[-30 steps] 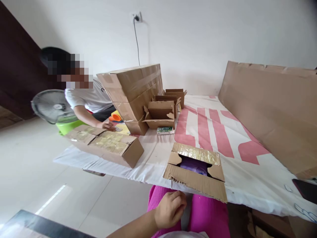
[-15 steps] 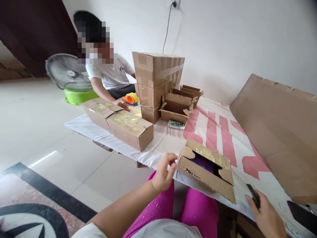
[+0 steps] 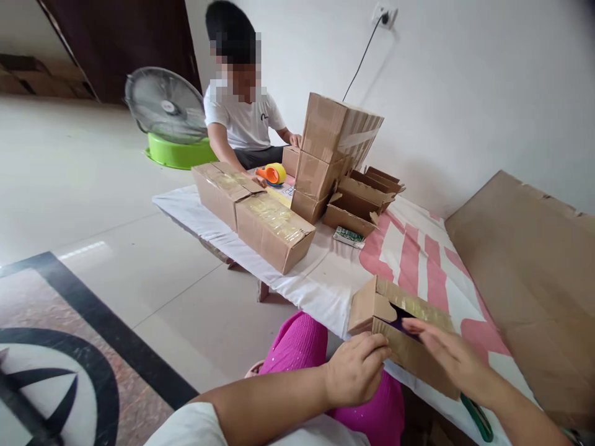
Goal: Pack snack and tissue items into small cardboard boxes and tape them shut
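A small cardboard box sits at the near edge of the cloth-covered table, its top slit partly open with something dark purple inside. My left hand has its curled fingers gripping the box's near flap by the left corner. Over the opening, my right hand stretches its fingers out flat, touching or just above the box, and holds nothing I can see. Below the right wrist lies a cutter with a green handle.
Two taped boxes lie end to end at left. Beyond stand a box stack, open boxes and a small green-and-white pack. A person sits behind, one hand near a tape dispenser. A cardboard sheet leans at right.
My right hand has put down the cutter and moved left onto the box. My left hand has closed on the box flap. The view has swung left.
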Motion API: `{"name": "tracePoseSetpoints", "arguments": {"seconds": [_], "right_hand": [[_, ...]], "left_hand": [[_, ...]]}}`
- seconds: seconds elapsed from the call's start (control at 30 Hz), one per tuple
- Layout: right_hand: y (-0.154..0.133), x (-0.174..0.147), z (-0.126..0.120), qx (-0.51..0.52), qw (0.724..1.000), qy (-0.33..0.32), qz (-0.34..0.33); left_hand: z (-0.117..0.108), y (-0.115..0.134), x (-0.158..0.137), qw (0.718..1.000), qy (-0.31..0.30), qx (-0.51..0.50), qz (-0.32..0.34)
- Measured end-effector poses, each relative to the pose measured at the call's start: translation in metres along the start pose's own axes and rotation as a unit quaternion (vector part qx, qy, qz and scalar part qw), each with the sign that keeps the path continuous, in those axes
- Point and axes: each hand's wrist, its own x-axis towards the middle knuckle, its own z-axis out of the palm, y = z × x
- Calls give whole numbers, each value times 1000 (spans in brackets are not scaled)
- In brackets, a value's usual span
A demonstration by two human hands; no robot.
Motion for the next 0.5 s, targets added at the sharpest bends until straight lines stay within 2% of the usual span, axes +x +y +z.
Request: {"name": "tracePoseSetpoints", "arguments": {"seconds": [0.07,0.1,0.13,0.23,0.27,0.3,0.43,0.5], "right_hand": [[-24,12,14,-101,992,-70,20],[-29,17,19,-152,986,-63,19],[-30,21,21,-198,980,-32,9],[-16,31,16,-292,947,132,-27],[-10,34,11,-310,936,162,-31],[-3,38,7,-320,932,166,-28],[19,57,1,-275,960,46,11],[25,66,4,-239,970,26,24]], "left_hand": [[-3,0,0,1000,4,-6,-7],[-4,0,0,1000,5,-9,-10],[-6,0,-1,1000,6,-13,-12],[-8,-1,-2,999,20,-24,-15],[-8,-1,-2,999,26,-27,-15],[-9,-1,-1,999,30,-28,-15],[-21,-2,12,999,42,6,-26],[-33,-3,28,996,63,42,-42]]}}
